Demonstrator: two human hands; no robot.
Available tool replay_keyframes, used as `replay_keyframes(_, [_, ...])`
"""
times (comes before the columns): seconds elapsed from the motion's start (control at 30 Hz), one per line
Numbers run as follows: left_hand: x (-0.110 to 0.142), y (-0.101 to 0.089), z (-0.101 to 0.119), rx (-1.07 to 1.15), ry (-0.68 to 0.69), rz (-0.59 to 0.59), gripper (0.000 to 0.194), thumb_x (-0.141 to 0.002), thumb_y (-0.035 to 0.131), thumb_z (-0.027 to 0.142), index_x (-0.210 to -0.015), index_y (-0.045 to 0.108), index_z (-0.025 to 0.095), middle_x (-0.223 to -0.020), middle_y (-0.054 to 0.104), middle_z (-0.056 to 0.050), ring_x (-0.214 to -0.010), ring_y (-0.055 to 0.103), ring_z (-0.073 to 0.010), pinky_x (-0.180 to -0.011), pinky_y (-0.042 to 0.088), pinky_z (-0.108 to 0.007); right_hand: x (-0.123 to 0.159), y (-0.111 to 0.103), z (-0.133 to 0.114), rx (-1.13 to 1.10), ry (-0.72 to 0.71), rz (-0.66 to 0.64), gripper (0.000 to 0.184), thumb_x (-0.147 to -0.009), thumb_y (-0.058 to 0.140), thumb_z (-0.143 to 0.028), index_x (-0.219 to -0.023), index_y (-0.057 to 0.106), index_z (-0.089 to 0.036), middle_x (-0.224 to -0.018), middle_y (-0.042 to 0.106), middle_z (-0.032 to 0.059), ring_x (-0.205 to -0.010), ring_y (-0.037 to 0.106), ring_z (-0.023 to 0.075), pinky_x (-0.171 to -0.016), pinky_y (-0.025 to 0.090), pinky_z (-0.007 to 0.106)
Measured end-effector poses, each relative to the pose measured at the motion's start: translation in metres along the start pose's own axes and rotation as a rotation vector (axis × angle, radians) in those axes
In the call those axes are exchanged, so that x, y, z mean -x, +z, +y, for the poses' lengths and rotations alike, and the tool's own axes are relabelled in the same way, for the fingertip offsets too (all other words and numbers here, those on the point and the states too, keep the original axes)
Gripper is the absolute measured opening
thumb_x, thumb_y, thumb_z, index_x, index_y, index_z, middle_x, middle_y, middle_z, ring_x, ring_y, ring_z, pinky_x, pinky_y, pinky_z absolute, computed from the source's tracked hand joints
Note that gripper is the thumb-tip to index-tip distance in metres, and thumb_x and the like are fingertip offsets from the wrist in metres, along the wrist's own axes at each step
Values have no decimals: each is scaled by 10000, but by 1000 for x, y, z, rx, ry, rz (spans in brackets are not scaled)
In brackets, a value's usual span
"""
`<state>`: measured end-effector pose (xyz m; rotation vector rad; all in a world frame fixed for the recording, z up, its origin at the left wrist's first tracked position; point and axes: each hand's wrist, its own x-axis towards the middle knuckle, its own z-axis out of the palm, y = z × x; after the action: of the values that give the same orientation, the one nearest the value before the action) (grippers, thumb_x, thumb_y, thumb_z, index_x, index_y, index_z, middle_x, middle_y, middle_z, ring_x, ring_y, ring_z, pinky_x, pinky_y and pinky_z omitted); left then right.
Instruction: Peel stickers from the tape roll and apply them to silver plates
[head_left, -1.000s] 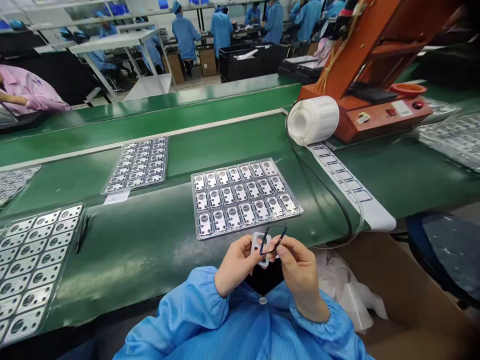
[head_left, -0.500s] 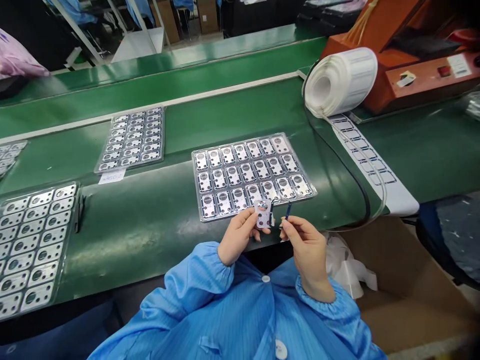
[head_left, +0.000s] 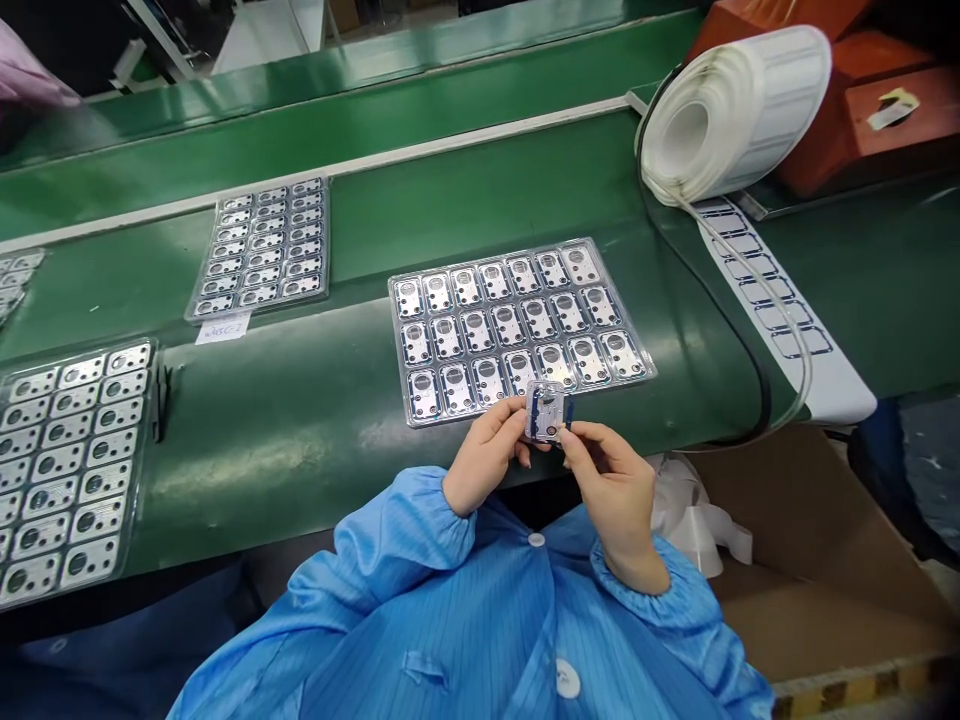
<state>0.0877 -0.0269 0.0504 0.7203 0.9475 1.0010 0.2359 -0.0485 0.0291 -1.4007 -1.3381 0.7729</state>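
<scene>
My left hand [head_left: 489, 452] is closed on the left edge of a small silvery plate [head_left: 546, 408] with round holes and dark blue marks. It holds the plate upright just in front of a clear tray [head_left: 649, 372] filled with similar plates. My right hand [head_left: 611, 480] is closed, thumb and fingertips pinched at the plate's lower right corner. A narrow dark blue strip [head_left: 570, 407] sticks up above those fingertips, along the plate's right edge. Whether strip and plate touch is hard to make out.
More plate trays lie on the green bench at left [head_left: 67, 470] and back left [head_left: 262, 245], with black tweezers [head_left: 160, 403] nearby. To the right are a label roll [head_left: 739, 115], its printed strip [head_left: 832, 375], a cable [head_left: 739, 360], and a cardboard box [head_left: 810, 560] below.
My right hand has come leftward to the plate, bringing the blue strip to its right edge. The plate has turned slightly in my left hand. The camera view has shifted.
</scene>
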Motion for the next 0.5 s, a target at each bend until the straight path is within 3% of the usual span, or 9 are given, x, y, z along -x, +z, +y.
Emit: replay_keyframes(0.5, [0,0,-3,19,17,11,372,-869,622,450,-1077,571,145,-869,615,-33,-734,573,-110,-568,472,-192,2,2,-4,111,-108,32,108,-890,661,-289,-900,702,-190,-784,693,24,-641,629,139,-586,534,256])
